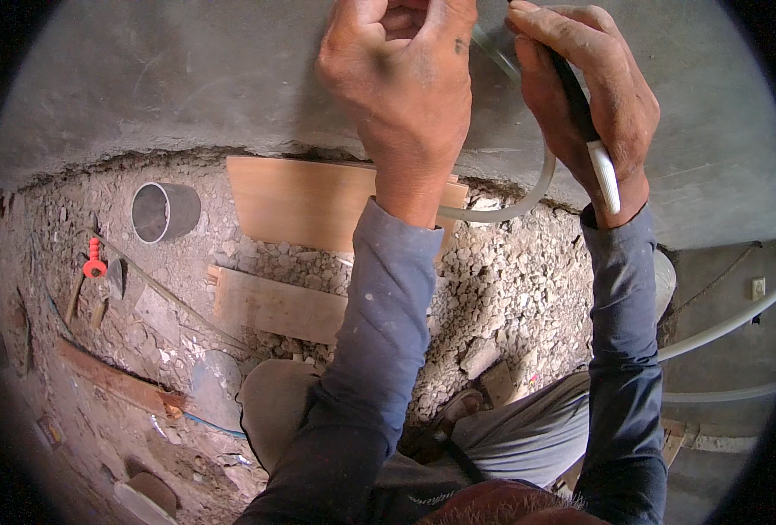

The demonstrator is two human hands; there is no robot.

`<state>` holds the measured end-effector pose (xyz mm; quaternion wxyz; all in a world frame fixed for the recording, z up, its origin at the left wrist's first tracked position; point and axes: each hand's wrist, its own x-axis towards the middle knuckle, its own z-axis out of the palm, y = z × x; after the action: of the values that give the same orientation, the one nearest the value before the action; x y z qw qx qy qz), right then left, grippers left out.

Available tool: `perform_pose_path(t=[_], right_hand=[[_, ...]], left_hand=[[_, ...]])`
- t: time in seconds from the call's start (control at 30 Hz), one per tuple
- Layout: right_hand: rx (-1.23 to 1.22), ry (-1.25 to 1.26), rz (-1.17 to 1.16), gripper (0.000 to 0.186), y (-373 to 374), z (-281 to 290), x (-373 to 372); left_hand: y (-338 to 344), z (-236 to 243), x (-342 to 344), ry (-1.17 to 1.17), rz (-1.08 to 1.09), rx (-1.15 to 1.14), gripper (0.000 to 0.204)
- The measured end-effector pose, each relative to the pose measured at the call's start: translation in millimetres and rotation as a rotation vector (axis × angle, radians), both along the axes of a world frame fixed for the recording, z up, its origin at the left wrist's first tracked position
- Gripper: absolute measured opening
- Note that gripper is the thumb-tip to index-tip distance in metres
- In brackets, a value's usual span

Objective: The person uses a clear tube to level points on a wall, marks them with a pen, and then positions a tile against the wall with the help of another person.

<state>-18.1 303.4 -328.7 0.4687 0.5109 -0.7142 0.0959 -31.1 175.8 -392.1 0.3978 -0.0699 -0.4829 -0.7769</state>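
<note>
At the top, my left hand [405, 83] is closed against the grey plastered wall [186, 87], its fingers curled and partly cut off by the picture's edge. A translucent hose [541, 184] loops up behind my right hand to my left hand, which seems to grip it; the grip itself is hidden. My right hand [593, 96] holds a marker pen [572, 101] with a black body and white ribbed end. Its tip points up towards the wall and lies at the picture's upper edge, by my thumb and fingers.
Rubble [528, 289] covers the ground below the wall. Wooden boards [300, 197] lie on it, with a grey pipe piece [178, 213] to the left. Further left is a tool with a red handle [95, 262]. Pale hoses [720, 328] run along the right. My knees are bent below.
</note>
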Motion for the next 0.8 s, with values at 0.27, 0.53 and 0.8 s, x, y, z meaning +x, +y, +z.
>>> perform_pose_path(t=[0.27,0.53,0.8], right_hand=[[-0.153,-0.382,-0.032,0.034,0,-4,7],[-0.097,-0.160,-0.009,0.037,8,-17,-5],[-0.011,-0.092,-0.026,0.037,8,-4,-4]], left_hand=[[-1,-2,-1,0.043,0.007,0.010,0.013],[3,-3,-3,0.062,0.106,-0.061,0.013],[3,-4,-4,0.049,0.047,-0.018,0.013]])
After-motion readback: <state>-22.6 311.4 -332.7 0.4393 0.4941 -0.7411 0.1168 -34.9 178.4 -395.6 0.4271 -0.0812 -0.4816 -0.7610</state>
